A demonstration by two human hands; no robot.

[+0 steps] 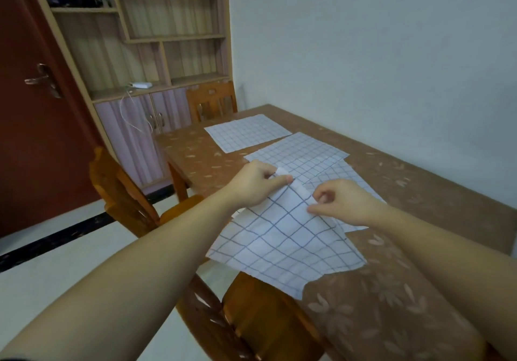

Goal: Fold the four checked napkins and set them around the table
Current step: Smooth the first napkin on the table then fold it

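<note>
napkins of white cloth checked in blue lie on a brown table [405, 181] whose top bears a pale leaf pattern; it stands against a plain white wall [377, 39]. to the left are a dark red door [33, 125] and a wooden shelf unit [167, 39] with cupboard doors below and a white device with a cable on its ledge. one wooden chair [131, 201] stands at the table's near left side, another [212, 100] at the far end. the nearest napkin [285, 243] hangs partly over the table's left edge, and both hands grip its far edge, lifted and turned over a little. the left hand [257, 183] pinches that edge between thumb and curled fingers; the right hand [342, 201] pinches it just to the right. the second napkin [302, 151] lies flat just beyond the hands, a third [352, 176] partly under it and the right hand, and the far napkin [246, 132] lies flat near the far end.
</note>
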